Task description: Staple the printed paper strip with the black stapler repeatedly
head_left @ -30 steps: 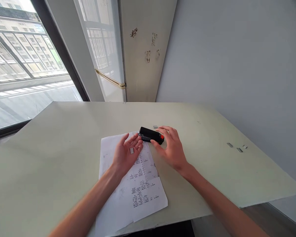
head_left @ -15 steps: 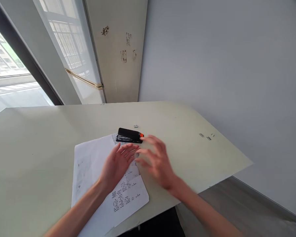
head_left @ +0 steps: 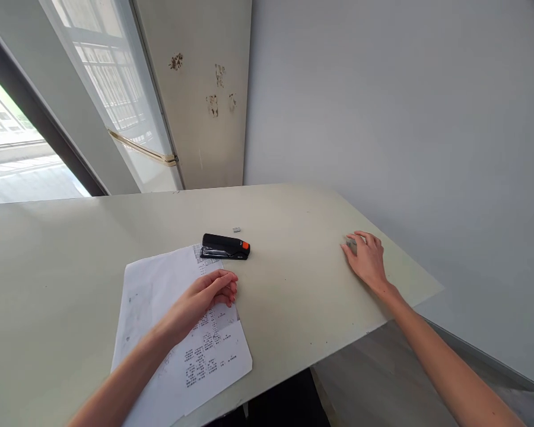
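My left hand (head_left: 207, 296) rests on the printed paper sheets (head_left: 160, 308) with its fingers curled in; a small strip of staples lay in its palm earlier and is hidden from view. A black stapler (head_left: 225, 247) with an orange end lies just beyond the paper's far corner, apart from both hands. My right hand (head_left: 367, 258) is stretched far to the right, fingers spread and laid flat on the table over the small grey staple strips (head_left: 351, 242) near the wall.
A pale green table (head_left: 293, 284) holds everything; its right edge runs close to the grey wall. One loose staple piece (head_left: 237, 229) lies behind the stapler. A window and a stained pillar stand at the back left.
My right hand left the stapler and swung right to the staple strips by the wall. My left hand curled shut over the strip in its palm. The view has turned right.
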Tool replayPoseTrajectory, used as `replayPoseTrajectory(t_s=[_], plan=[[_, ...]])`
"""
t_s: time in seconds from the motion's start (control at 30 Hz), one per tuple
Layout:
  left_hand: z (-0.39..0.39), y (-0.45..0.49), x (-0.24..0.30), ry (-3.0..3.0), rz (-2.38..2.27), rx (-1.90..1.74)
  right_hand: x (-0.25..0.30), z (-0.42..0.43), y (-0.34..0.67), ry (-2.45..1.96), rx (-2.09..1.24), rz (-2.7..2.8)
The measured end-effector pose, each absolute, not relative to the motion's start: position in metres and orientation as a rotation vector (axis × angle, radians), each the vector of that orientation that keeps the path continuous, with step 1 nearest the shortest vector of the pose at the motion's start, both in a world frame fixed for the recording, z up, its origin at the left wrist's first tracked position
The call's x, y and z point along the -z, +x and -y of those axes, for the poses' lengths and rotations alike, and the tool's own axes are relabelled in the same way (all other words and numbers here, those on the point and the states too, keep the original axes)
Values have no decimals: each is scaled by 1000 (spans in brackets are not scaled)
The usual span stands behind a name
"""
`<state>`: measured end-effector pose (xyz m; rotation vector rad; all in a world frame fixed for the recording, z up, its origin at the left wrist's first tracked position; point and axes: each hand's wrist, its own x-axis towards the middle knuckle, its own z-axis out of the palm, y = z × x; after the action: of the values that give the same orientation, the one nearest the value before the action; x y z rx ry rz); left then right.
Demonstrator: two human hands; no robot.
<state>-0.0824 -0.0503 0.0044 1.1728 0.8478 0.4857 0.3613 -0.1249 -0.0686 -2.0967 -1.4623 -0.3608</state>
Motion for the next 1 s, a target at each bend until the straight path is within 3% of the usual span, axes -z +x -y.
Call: replayPoseTrajectory(t_s=[0.07, 0.23, 0.37, 0.77, 1.0], plan=[[49, -84, -5, 1203, -857, -472, 63, 114, 323, -1996, 305, 1542], [50, -85, -5, 1280, -836, -440, 48, 72, 196, -1503, -267, 1795], [51, -86, -7, 1316, -849, -395, 41, 34, 139, -1413, -423, 1795], [46, -90, -10, 1385, -880, -364, 36, 82, 210, -1420, -667, 1738], [37, -103, -9, 1771, -1091, -668, 36, 94, 223, -1451, -722, 1670]])
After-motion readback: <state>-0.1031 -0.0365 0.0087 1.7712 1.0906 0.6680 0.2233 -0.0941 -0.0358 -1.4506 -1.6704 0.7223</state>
